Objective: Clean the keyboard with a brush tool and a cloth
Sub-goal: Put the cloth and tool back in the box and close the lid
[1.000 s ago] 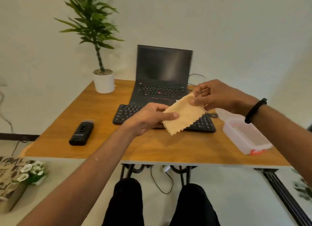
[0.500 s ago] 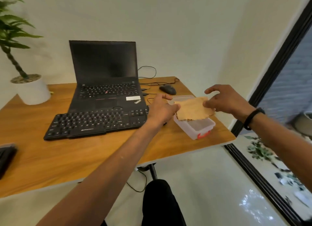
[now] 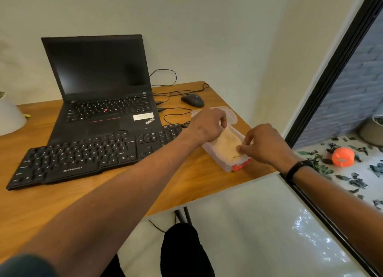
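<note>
The right hand (image 3: 264, 145) pinches the near end of the tan cloth (image 3: 227, 144) between its thumb and curled fingers, just above the red latch (image 3: 241, 165) of a clear plastic container (image 3: 224, 166). The left hand (image 3: 208, 124) is curled over the far end of the same cloth, its fingers bent down into the container (exactly how they grip the fabric is hidden behind the knuckles). The cloth lies lengthwise inside the container, filling most of the part that shows between the two hands. The container sits near the right edge of the wooden table (image 3: 62, 204), with its far rim showing past the left hand. Just to its left, the black keyboard (image 3: 89, 155) lies flat on the table, its right end passing under the left forearm. Behind the keyboard stands an open black laptop (image 3: 101, 86) with a dark screen. A black mouse (image 3: 192, 100) rests behind the container, its cable looping across the tabletop. A black band (image 3: 298, 169) circles the right wrist. A white pot (image 3: 9, 117) stands at the table's left edge.
</note>
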Tool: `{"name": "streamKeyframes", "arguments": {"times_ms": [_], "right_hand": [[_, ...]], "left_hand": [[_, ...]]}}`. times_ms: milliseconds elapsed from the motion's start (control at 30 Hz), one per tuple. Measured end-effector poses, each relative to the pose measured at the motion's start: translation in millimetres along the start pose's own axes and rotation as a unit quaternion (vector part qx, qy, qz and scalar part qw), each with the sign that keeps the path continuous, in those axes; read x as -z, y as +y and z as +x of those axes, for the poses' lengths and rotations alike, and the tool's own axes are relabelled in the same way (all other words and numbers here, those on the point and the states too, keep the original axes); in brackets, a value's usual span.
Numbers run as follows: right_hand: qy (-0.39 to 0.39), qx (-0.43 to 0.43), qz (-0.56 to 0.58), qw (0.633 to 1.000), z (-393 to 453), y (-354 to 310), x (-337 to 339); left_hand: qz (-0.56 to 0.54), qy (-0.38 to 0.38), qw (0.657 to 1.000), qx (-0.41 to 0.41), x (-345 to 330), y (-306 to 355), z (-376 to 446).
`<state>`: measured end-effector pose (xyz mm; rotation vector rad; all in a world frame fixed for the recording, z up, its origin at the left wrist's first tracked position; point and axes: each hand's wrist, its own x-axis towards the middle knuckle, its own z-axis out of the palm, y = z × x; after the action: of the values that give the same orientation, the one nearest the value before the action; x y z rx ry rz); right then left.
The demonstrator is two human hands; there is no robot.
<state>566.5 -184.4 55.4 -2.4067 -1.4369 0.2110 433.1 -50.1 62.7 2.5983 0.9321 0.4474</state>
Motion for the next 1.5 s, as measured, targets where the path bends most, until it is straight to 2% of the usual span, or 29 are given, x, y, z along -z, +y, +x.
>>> {"name": "streamKeyframes", "arguments": {"times_ms": [133, 233, 300, 400, 467, 567, 733, 867, 1100, 1233, 1500], "right_hand": [[-0.024, -0.03, -0.101, 0.994, 10, -8, -3], [-0.023, -0.012, -0.167, 0.986, 12, -21, -1], [-0.026, 0.022, -0.184, 0.982, 10, -27, -3], [-0.086, 0.035, -0.181, 0.979, 11, -32, -3], [-0.117, 0.016, -0.171, 0.978, 15, -36, -1], [-0.124, 0.018, -0.159, 0.979, 17, -44, 4], [-0.049, 0.064, -0.118, 0.99, 9, -77, 12], [-0.006, 0.142, -0.097, 0.985, -9, -124, 15], [0.023, 0.239, 0.011, 0.971, -50, -231, -28], [-0.014, 0.286, 0.061, 0.956, -77, -294, -70], [-0.067, 0.353, 0.126, 0.925, -119, -393, -135]], "left_hand": [[0.079, 0.019, 0.996, -0.048, -10, -1, 1], [0.155, 0.029, 0.985, -0.064, -14, -2, 1], [0.223, -0.011, 0.974, -0.041, -15, -2, 1], [0.255, -0.073, 0.964, -0.01, -11, -1, 3], [0.245, -0.092, 0.965, 0.0, -5, -1, 1], [0.173, -0.058, 0.983, 0.012, 6, -2, -11], [0.098, 0.016, 0.995, 0.031, 48, -16, -50], [0.066, 0.056, 0.994, 0.068, 85, -40, -95], [0.104, 0.129, 0.975, 0.147, 130, -105, -189], [0.123, 0.141, 0.96, 0.209, 147, -156, -250], [0.091, 0.179, 0.921, 0.333, 172, -239, -362]]}}
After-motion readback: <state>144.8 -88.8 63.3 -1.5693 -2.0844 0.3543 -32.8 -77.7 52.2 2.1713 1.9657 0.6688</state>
